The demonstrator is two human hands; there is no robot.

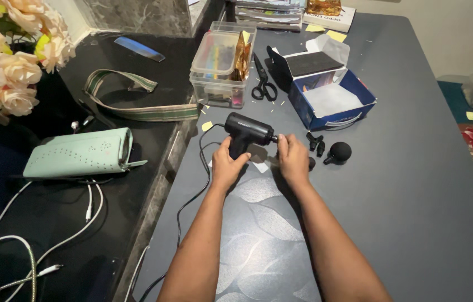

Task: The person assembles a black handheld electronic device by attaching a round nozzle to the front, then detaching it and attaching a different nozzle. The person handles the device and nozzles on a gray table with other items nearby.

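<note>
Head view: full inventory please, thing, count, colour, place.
massage gun: 1, black, table centre, cable attached
ball attachment: 1, black, right of the gun
small attachments: a few, black, between gun and ball; exact count unclear
open box: 1, blue with white insert, behind the attachments
scissors: 1, black, left of the box
plastic container: 1, clear, far table edge
strap: 1, green striped, dark counter at left
pouch: 1, mint green, on the counter
cables: several, white, lower left
flowers: bunch, cream, top left
table: 1, grey
left hand: grips the gun's handle
right hand: at the gun's front end
</note>
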